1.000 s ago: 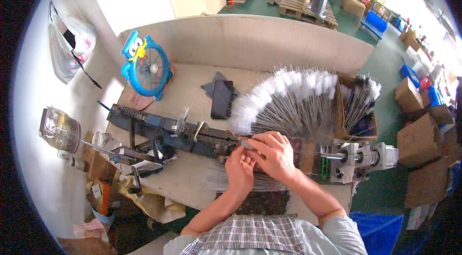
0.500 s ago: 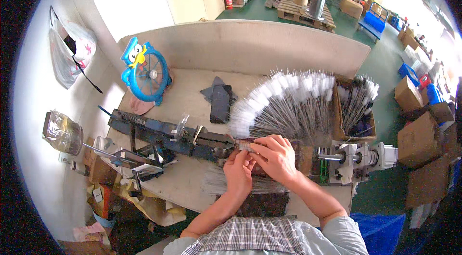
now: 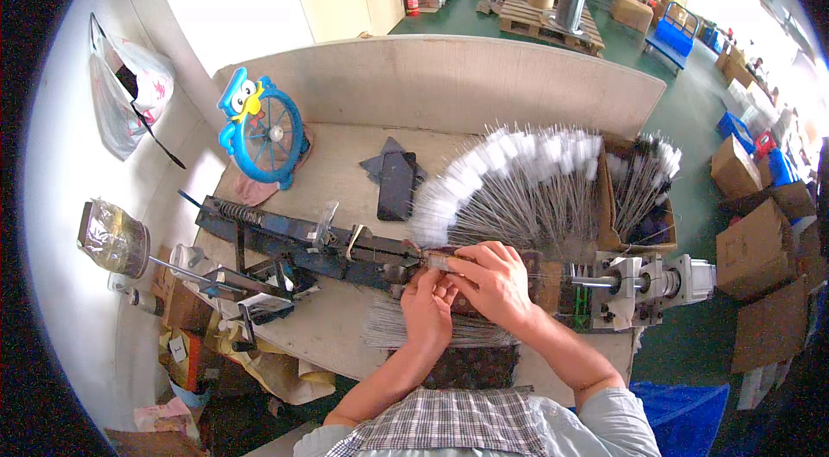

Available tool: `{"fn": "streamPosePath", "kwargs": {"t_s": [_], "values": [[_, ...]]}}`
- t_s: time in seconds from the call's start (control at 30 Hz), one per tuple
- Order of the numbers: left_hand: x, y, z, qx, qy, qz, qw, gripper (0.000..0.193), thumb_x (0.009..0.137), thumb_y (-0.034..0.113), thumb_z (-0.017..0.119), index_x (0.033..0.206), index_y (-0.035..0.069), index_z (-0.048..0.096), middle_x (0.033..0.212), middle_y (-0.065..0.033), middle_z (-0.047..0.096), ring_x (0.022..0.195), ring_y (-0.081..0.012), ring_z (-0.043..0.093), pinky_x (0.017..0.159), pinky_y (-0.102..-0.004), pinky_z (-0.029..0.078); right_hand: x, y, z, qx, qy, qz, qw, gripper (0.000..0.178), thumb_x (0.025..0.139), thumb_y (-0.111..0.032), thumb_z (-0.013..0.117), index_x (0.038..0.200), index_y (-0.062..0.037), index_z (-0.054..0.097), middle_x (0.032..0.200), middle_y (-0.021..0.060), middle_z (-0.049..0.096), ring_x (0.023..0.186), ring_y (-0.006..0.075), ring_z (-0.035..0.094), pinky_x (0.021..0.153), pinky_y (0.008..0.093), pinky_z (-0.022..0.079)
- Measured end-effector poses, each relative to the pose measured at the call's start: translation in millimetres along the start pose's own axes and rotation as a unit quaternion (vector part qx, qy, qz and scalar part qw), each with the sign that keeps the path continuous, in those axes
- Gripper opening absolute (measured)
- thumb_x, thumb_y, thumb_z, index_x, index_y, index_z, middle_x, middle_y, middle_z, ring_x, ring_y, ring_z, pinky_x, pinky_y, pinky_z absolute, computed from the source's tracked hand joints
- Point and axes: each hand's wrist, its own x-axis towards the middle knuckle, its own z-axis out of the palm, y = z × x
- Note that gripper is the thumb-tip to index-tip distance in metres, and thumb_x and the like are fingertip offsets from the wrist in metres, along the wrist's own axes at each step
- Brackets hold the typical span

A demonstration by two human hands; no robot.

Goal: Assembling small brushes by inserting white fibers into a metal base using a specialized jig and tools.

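My left hand [image 3: 428, 312] and my right hand [image 3: 494, 283] meet at the right end of a long dark metal bench fixture [image 3: 345, 252]. Both have their fingers closed and pinched together around a small whitish piece [image 3: 438, 262], mostly covered by the fingers, so its kind is unclear. Just beyond the hands fans a large pile of thin wire brushes [image 3: 527, 189] with white bristle tips. Below the wrists lies a flat bundle of loose straight wires [image 3: 384, 325], partly hidden by my forearms. To the right, a motor-driven shaft [image 3: 596, 282] points toward my hands.
A black phone [image 3: 396, 187] lies on the table beyond the fixture. A blue cartoon fan [image 3: 266, 133] stands at the back left. A cardboard box [image 3: 641, 228] of dark and white brushes sits to the right. A raised board [image 3: 449, 81] closes the table's far edge.
My fingers have shifted only very slightly at the small whitish piece; both hands stay in the same place. Nothing else has visibly moved.
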Motion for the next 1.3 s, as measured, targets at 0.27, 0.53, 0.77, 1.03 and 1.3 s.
{"fn": "streamPosePath", "kwargs": {"t_s": [0.27, 0.53, 0.77, 1.03, 1.3], "values": [[-1, 2, -4, -0.05, -0.047, -0.017, 0.997, 0.006, 0.086, 0.013, 0.055, 0.088, 0.008, 0.056, 0.085, -0.0024, 0.06, 0.08, -0.0128, 0.058, 0.075, -0.0293, 0.044, 0, -1, -1, 0.004, -0.003, 0.003, 1.0, 0.024, 0.066, -0.019, 0.071, 0.089, -0.0128, 0.068, 0.094, 0.0011, 0.063, 0.086, 0.0201, 0.058, 0.074, 0.0337, 0.044], [-5, 2, 8, 0.004, -0.026, 0.01, 1.0, 0.007, 0.084, 0.005, 0.055, 0.092, 0.006, 0.054, 0.091, -0.0045, 0.06, 0.083, -0.013, 0.058, 0.078, -0.0282, 0.045, -4, 1, 0, -0.003, 0.037, -0.005, 0.999, 0.021, 0.067, -0.017, 0.071, 0.087, -0.0122, 0.068, 0.09, 0.0, 0.063, 0.082, 0.0194, 0.059, 0.07, 0.0327, 0.044], [1, -1, 3, 0.017, -0.018, 0.008, 1.0, 0.012, 0.083, 0.001, 0.054, 0.095, 0.004, 0.054, 0.093, -0.0044, 0.06, 0.083, -0.0123, 0.058, 0.074, -0.0251, 0.046, -4, 0, -2, -0.006, 0.018, -0.005, 1.0, 0.022, 0.067, -0.017, 0.071, 0.088, -0.0116, 0.068, 0.092, 0.0003, 0.063, 0.082, 0.0196, 0.059, 0.072, 0.033, 0.044], [2, 3, 2, 0.015, -0.028, -0.006, 0.999, 0.015, 0.088, 0.015, 0.051, 0.099, 0.005, 0.053, 0.094, -0.0054, 0.06, 0.087, -0.0153, 0.058, 0.081, -0.0296, 0.045, 1, -7, -14, 0.0, 0.027, 0.017, 0.999, 0.023, 0.067, -0.018, 0.071, 0.088, -0.0099, 0.067, 0.091, 0.0005, 0.063, 0.083, 0.0197, 0.058, 0.074, 0.0335, 0.044], [-9, 13, 5, 0.019, -0.028, -0.024, 0.999, 0.052, 0.092, 0.051, 0.036, 0.109, 0.005, 0.052, 0.106, -0.0096, 0.058, 0.094, -0.0226, 0.056, 0.084, -0.0364, 0.046, -18, 5, -8, -0.05, -0.044, 0.014, 0.998, 0.014, 0.07, -0.016, 0.063, 0.083, -0.0101, 0.063, 0.077, 0.0008, 0.058, 0.083, 0.0206, 0.054, 0.074, 0.0358, 0.042]]}}
